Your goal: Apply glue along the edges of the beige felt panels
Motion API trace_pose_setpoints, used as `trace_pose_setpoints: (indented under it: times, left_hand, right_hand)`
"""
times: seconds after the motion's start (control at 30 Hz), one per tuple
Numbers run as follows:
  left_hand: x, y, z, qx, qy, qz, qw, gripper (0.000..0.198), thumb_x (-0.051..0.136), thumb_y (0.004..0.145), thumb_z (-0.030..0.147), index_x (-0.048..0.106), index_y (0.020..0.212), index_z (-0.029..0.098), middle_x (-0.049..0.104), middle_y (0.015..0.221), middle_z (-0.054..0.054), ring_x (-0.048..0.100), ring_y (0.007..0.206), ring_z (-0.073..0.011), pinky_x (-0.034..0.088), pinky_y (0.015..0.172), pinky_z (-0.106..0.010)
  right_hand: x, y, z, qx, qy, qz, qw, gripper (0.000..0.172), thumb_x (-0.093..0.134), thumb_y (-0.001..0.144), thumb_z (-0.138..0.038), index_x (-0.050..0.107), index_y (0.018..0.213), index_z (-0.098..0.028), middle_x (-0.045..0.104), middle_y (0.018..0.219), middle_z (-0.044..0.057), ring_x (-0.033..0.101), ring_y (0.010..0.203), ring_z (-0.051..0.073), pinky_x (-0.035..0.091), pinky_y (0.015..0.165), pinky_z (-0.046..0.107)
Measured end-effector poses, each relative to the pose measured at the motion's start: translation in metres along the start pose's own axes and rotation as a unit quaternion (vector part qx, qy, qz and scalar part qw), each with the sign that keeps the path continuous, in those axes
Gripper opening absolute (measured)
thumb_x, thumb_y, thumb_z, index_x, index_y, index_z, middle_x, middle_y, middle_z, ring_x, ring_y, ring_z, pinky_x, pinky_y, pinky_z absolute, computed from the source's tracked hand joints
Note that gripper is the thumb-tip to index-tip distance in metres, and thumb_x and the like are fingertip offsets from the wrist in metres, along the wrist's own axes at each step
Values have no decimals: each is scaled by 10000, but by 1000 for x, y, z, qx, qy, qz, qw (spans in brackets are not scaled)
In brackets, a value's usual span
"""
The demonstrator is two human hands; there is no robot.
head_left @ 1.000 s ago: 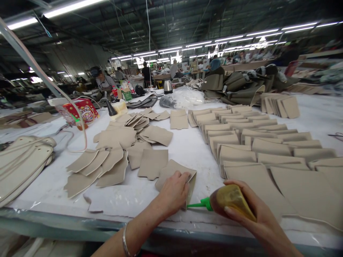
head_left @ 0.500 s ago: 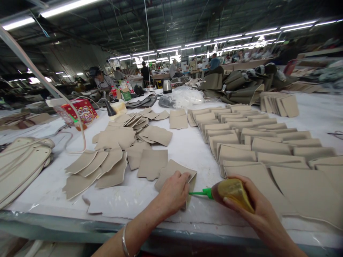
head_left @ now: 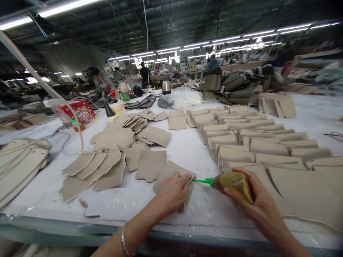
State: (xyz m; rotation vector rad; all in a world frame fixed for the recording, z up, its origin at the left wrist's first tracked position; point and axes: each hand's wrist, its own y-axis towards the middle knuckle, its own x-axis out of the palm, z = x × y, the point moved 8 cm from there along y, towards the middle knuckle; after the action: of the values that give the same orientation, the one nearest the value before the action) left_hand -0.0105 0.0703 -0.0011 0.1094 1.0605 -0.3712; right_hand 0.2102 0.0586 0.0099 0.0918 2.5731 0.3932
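Observation:
My left hand (head_left: 173, 191) is closed on a beige leather piece (head_left: 167, 174), its fingers pressing near the right edge, where a flap is folded. In my right hand (head_left: 257, 200) lies a glue bottle (head_left: 235, 184), a squeeze bottle with amber contents, tilted sideways. Its thin green nozzle (head_left: 206, 181) points left, and the tip is at the folded edge of the piece, close to my left fingertips. Another beige piece (head_left: 151, 165) lies flat just beyond my left hand. My palm hides part of the held piece.
Loose beige pieces (head_left: 107, 162) are heaped on the left. Overlapping rows of beige pieces (head_left: 268, 146) fill the right side. Farther back are a clear plastic bag (head_left: 182, 98), a kettle (head_left: 166, 87) and a red box (head_left: 77, 112). A cable hangs at left. Several people sit or stand beyond.
The glue bottle in my right hand has moved slightly up and away from me, its nozzle tip shifting along the folded edge. My left hand keeps hold of the leather piece.

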Motion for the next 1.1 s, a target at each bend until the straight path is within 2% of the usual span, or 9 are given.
trace_pose_setpoints:
  times: [0.13,0.33,0.53,0.67,0.73,0.87,1.0,1.1]
  left_hand:
    - [-2,0,2,0,6,-3,1000,430,321,920,256,557,1278,289,570,910,-52,590,872,-204,436,786,-287]
    - [-2,2,1,-1,1,-9,1000,434,323,916,251,563,1273,310,575,901,-46,588,874,-198,432,781,-275]
    - [-2,5,1,16,-5,-3,1000,446,332,898,222,573,1265,303,591,907,-46,592,876,-204,436,804,-287]
    - [-2,6,-1,7,-13,-5,1000,445,338,893,221,577,1262,296,604,926,-49,594,900,-206,439,827,-291]
    - [-2,6,-1,7,-18,-6,1000,445,342,890,220,579,1259,295,610,943,-48,594,909,-207,440,839,-295]
    - [-3,5,0,7,-22,-2,1000,446,351,883,218,581,1257,292,611,947,-47,595,913,-206,440,847,-294]
    - [-2,4,-2,0,-22,6,1000,451,356,879,214,572,1268,287,610,954,-50,592,921,-206,439,848,-296]
    - [-1,4,-3,-6,-27,11,1000,441,356,889,232,564,1275,279,611,975,-53,591,924,-208,441,844,-297]
  right_hand:
    - [11,-1,1,5,53,-63,997,487,649,839,-516,465,1201,-246,571,1073,41,582,929,242,468,791,302]
    - [-4,9,-5,-22,-14,27,999,494,647,826,-531,478,1197,-251,559,1064,41,563,912,256,442,783,334]
    - [-1,4,-7,-34,-23,4,999,453,639,848,-512,478,1190,-262,564,1076,37,566,929,243,448,780,318]
    - [-6,3,-11,-54,-44,41,997,475,633,844,-513,472,1202,-245,553,1119,64,558,971,274,444,811,350]
    - [-6,2,-12,-58,-54,40,996,468,631,845,-511,473,1198,-247,559,1115,63,563,968,274,448,807,348]
    - [-2,1,-8,-14,-26,10,1000,484,641,827,-547,489,1177,-250,592,1024,36,590,870,248,468,726,315]
    - [-4,0,-6,11,-6,18,1000,498,654,810,-561,505,1165,-246,593,1006,22,587,859,232,461,742,303]
    - [1,-4,-3,19,11,-13,1000,496,655,816,-553,495,1171,-246,596,996,19,587,864,230,466,739,292]
